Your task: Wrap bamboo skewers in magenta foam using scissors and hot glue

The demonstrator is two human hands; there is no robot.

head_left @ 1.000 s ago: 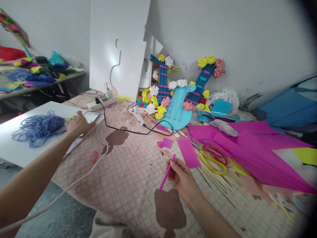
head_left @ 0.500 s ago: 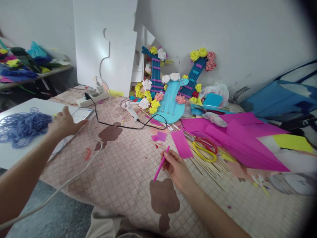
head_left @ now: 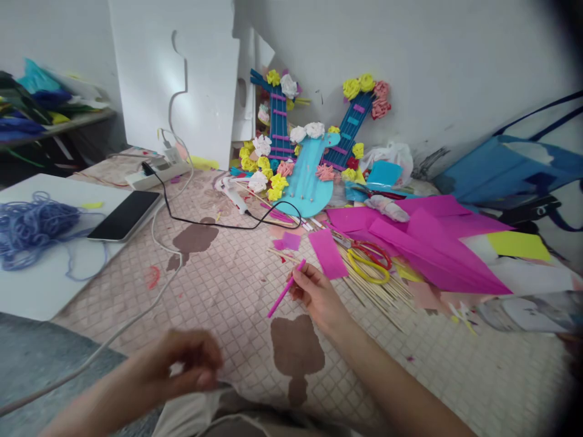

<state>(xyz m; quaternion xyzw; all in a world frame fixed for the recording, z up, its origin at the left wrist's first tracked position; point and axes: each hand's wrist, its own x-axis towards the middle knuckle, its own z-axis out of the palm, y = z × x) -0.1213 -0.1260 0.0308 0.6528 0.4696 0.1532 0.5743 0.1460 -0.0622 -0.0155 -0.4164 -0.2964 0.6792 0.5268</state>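
My right hand [head_left: 316,294] pinches a thin pink paper-wrapped stick [head_left: 286,289] above the patterned mat, its lower end pointing down to the left. Just beyond it lie a pink paper strip [head_left: 327,254] and a bundle of bamboo skewers [head_left: 378,291]. My left hand [head_left: 184,364] is low at the mat's near edge, blurred by motion, with its fingers curled in; whether it holds anything cannot be made out. A dark-screened phone [head_left: 125,215] lies on the white board [head_left: 40,279] at the left, away from both hands.
Blue yarn [head_left: 31,224] sits on the white board. A glue gun [head_left: 234,195] with black cord, a power strip [head_left: 157,173], yellow and red scissors [head_left: 371,264], magenta paper sheets [head_left: 437,243] and blue flower-decorated guitar models [head_left: 310,170] crowd the back.
My left hand left the phone and pulled back toward my body at the near edge. The phone's screen went dark. My right hand still holds the pink stick; the view shifted right.
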